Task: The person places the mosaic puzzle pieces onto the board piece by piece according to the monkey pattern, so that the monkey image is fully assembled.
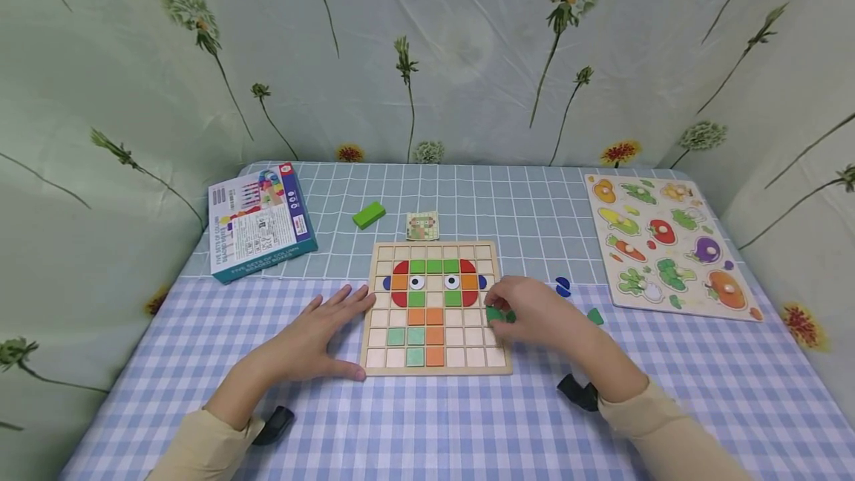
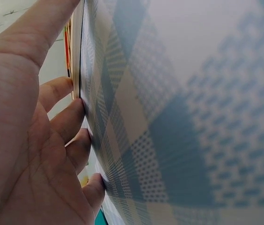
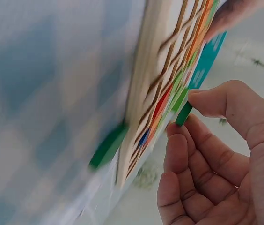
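Observation:
A wooden grid board [image 1: 504,370] lies on the table with coloured tiles making a face-like pattern. My right hand [image 1: 537,315] is over its right edge, pinching a dark green piece [image 3: 184,114] between thumb and index finger. Another dark green piece [image 3: 108,147] lies on the cloth beside the board in the right wrist view. At the board's left edge my left hand [image 1: 307,340] rests with fingers spread, fingertips [image 2: 78,107] right at the side of the board. Orange tiles [image 1: 435,335] and teal tiles [image 1: 415,336] fill some lower cells.
Blue pieces [image 1: 563,286] and a green quarter-round piece [image 1: 594,315] lie right of the board. Behind it are a small pattern card [image 1: 422,226] and a bright green block [image 1: 369,215]. A box [image 1: 260,221] stands back left; a vegetable puzzle board [image 1: 675,247] lies at right.

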Tool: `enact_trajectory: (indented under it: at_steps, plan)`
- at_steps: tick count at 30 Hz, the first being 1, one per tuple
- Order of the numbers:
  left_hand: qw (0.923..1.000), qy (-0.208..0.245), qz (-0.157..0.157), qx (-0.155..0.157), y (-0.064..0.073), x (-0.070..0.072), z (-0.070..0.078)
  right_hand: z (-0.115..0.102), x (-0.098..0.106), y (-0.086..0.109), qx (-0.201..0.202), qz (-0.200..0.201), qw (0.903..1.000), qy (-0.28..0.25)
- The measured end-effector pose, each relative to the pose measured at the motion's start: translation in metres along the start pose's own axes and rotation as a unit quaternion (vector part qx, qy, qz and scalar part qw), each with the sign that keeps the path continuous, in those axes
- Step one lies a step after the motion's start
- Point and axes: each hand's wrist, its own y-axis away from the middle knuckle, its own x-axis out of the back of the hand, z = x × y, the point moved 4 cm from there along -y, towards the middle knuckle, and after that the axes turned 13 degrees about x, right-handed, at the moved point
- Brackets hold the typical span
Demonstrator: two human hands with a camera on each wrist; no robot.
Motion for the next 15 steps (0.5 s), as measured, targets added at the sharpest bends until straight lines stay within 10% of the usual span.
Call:
enact_trajectory:
  at_steps: [15]
  plan:
    - [1.0, 0.002, 0.0, 0.0, 0.0, 0.0, 0.0, -0.034, -0.027, -0.018, 0.021, -0.028, 0.9988, -0.033]
